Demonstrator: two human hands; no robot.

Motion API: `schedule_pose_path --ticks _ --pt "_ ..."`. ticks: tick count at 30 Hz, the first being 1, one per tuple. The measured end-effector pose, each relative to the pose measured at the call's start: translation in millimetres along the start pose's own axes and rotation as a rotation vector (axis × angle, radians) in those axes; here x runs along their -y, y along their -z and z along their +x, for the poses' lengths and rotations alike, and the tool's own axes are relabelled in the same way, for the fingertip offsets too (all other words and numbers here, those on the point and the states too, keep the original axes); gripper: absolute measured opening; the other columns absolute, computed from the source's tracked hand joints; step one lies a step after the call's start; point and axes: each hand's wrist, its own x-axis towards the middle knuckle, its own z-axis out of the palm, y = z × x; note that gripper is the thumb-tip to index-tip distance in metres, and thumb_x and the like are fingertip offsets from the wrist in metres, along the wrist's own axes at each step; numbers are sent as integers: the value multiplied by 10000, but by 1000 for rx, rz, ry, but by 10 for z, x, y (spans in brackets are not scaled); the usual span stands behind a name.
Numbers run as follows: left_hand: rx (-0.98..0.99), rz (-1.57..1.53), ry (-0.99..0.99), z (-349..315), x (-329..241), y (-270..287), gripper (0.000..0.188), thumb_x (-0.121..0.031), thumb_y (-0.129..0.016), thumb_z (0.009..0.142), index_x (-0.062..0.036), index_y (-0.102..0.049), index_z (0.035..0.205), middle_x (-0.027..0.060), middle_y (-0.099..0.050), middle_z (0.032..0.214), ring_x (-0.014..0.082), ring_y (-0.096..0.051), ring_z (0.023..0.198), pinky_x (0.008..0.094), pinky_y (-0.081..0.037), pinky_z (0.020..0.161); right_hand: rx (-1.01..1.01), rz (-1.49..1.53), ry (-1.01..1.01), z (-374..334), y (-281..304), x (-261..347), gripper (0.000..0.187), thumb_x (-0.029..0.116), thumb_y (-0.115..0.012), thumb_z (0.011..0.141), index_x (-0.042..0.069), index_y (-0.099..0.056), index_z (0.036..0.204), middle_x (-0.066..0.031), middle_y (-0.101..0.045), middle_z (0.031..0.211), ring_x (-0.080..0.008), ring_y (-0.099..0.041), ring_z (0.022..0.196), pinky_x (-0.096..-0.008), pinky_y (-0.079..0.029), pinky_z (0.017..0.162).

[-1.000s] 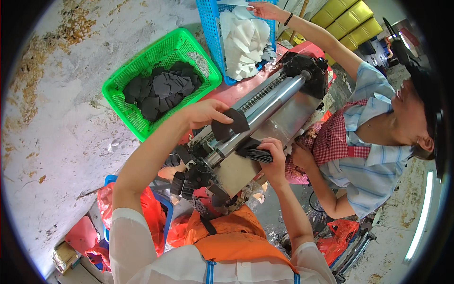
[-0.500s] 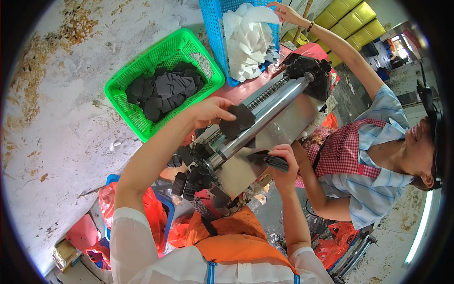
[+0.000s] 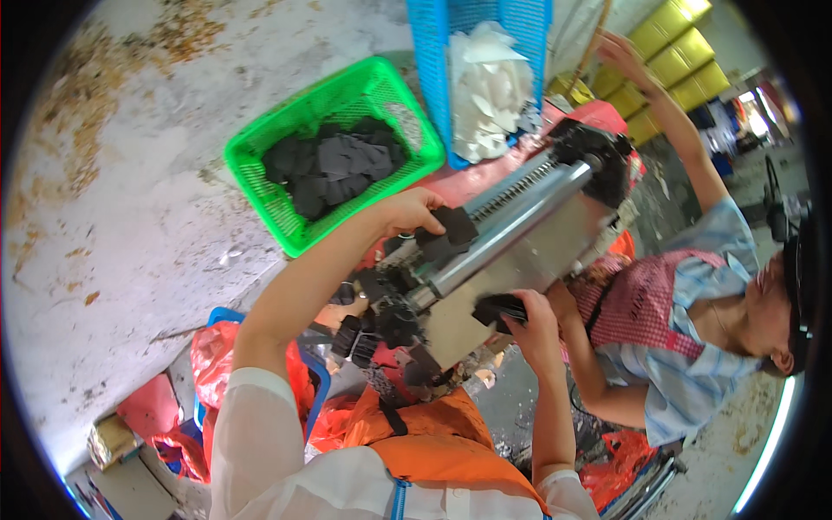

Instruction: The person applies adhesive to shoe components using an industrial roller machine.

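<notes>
Left hand [image 3: 411,213] pinching dark material [image 3: 451,232], right hand [image 3: 537,322] gripping blurred stack [image 3: 497,309], blue basket [image 3: 431,82] cropped

No text can be read: on the red checked apron [image 3: 663,325] at the right of the frame, dark lettering [image 3: 636,296] is seen only as a blur.

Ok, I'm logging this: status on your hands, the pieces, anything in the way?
Left hand pinching black piece near roller. Right hand gripping black stack. Co-worker close at right.
</notes>
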Motion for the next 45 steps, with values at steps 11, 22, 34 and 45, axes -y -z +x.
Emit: schedule_pose_path --ticks 11,22,34,45 --pt "-1511 797 98 -740 491 1421 734 -154 -803 706 -133 -463 1356 176 -497 1330 378 -550 1157 465 -545 887 -161 -107 132 52 -173 108 421 -128 -616 601 22 -584 994 -133 -582 1020 -355 -544 990 -429 -452 873" --pt "40 403 -244 -138 -154 -261 418 -111 -664 802 -35 -643 1212 99 -659 1053 191 -616 982 322 -485 852 -297 -50 274 39 -320 -30 443 -76 -676 539 45 -601 959 -111 -580 977 -329 -542 956 -408 -456 817" --pt "135 465 -155 22 -282 -419 377 -74 -591 833 -28 -649 1203 31 -594 917 121 -565 838 276 -470 724 -403 230 -25 236 -486 -17 294 -89 -673 698 21 -616 965 -117 -562 1005 -295 -568 986 -361 -455 879" --pt "-47 332 -24 17 -301 -113 359 -76 -723 776 -13 -628 1116 35 -649 953 143 -626 768 281 -516 667 -133 69 69 126 -163 -38 297 -64 -696 707 36 -583 963 -86 -635 1029 -265 -590 988 -341 -461 882"
